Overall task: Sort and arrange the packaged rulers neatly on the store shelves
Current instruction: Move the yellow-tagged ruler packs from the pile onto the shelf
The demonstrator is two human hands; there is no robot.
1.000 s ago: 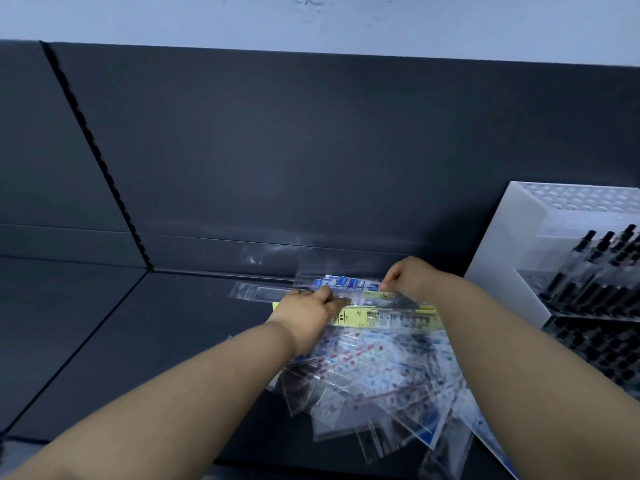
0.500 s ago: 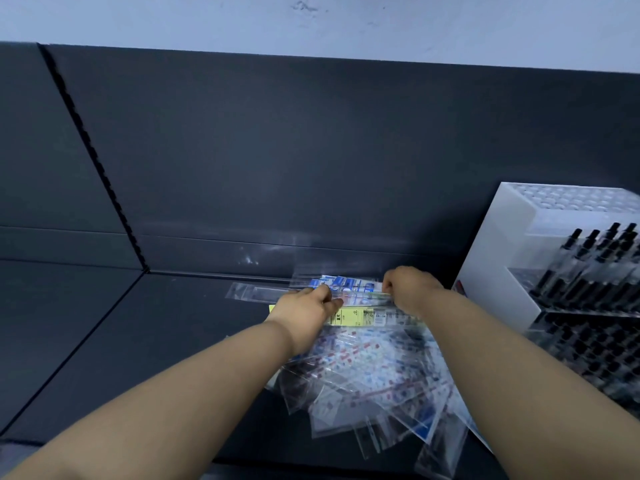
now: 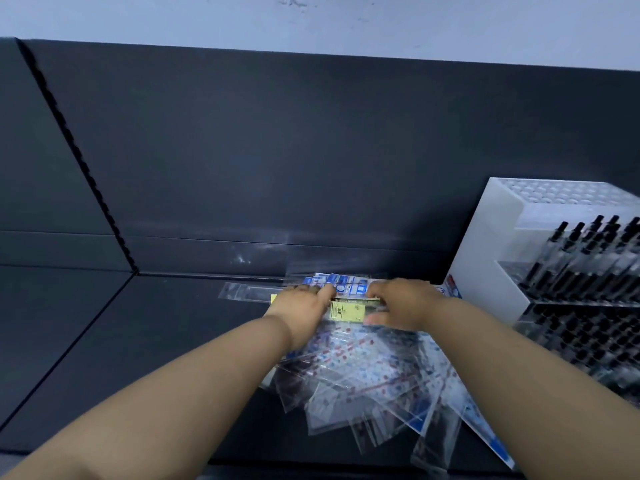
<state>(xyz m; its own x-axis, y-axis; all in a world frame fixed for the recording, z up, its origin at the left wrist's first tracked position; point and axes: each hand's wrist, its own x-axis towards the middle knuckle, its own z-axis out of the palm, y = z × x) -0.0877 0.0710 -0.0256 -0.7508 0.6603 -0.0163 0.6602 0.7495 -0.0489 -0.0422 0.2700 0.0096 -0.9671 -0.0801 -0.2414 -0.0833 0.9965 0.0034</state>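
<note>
Your left hand (image 3: 300, 308) curls over one end of the flat yellow-labelled ruler pack (image 3: 347, 311); your right hand (image 3: 403, 306) pinches the other. The pack lies atop the fanned pile of clear-sleeved rulers (image 3: 367, 379), left of the white plastic pen rack (image 3: 498, 258).

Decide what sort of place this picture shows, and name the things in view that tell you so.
Probably a stationery shop: a dark display shelf, a white tiered rack of black-capped pens, and a heap of clear-sleeved packaged rulers.
</note>
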